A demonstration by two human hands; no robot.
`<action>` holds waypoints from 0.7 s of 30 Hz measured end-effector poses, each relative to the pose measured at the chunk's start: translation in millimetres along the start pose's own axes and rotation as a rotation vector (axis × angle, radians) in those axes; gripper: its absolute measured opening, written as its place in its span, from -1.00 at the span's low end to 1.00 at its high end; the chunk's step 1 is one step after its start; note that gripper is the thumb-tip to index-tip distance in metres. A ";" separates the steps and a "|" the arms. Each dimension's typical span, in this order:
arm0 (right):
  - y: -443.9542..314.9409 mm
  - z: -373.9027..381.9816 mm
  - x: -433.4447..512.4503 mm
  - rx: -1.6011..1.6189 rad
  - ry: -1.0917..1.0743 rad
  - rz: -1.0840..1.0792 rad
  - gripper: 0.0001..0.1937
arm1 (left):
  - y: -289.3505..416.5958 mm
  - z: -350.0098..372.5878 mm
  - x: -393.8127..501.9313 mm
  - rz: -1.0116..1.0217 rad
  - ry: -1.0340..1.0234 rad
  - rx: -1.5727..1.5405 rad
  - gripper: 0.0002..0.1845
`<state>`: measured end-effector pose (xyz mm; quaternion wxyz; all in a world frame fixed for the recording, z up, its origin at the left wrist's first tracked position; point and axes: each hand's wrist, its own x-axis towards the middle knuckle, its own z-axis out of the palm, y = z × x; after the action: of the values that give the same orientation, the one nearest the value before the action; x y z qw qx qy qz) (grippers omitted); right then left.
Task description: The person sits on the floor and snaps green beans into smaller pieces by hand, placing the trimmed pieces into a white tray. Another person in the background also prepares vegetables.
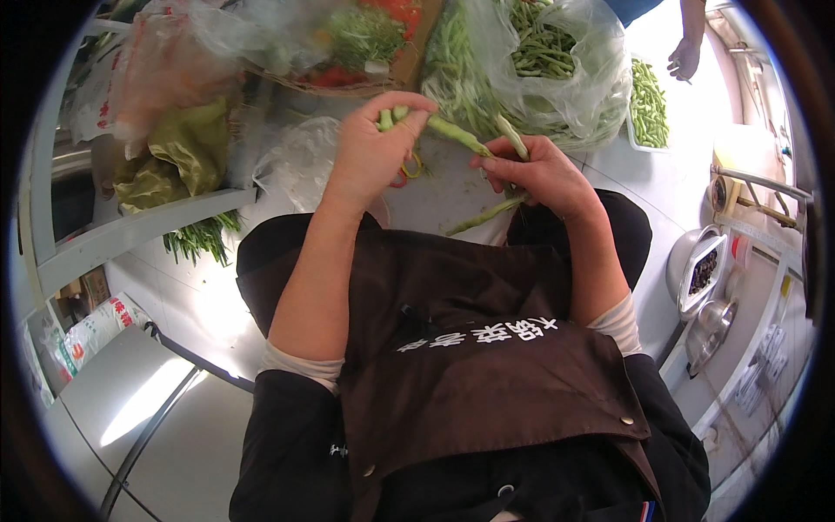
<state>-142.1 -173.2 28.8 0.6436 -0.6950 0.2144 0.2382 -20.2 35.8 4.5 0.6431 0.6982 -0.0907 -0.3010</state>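
A long green bean (460,136) stretches between my two hands. My left hand (368,150) pinches one end of it and also holds several short bean pieces (391,117) against the palm. With thumb and finger, my right hand (545,173) grips the bean's other tip. A paler bean (512,136) sticks up from those same right fingers. Below that hand another bean (484,217) slants down over my lap; whether it is gripped is hidden. Just beyond my hands stands a clear plastic bag (600,85), with whole green beans (541,39) showing in its mouth.
A white tray (652,149) of short bean pieces stands at right, near another person's hand (685,59). A cardboard box (417,46) of greens lies ahead. Red and yellow loops (412,166) lie beneath my left hand. Metal rack rails (150,228) run at left; bowls (711,326) stand at right.
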 end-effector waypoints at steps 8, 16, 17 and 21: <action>22.3 3.1 10.3 -0.145 -0.014 -0.079 -0.77 | -13.0 6.7 -2.3 0.339 -0.173 0.450 -0.91; 20.9 1.2 9.2 -0.381 0.064 -0.115 -0.77 | -17.0 7.4 -3.6 0.317 -0.325 0.697 -0.81; 22.7 -0.4 10.2 -0.361 0.093 -0.119 -0.77 | -17.7 8.7 -3.9 0.309 -0.301 0.700 -0.81; 17.4 -3.4 6.4 -0.313 0.183 -0.063 -0.75 | -34.2 12.4 -0.8 0.388 -0.132 0.731 -0.82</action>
<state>-147.3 -178.0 11.3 0.5124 -0.8119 0.2105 0.1844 -36.4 31.1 -27.7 0.3904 0.8298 -0.3625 -0.1663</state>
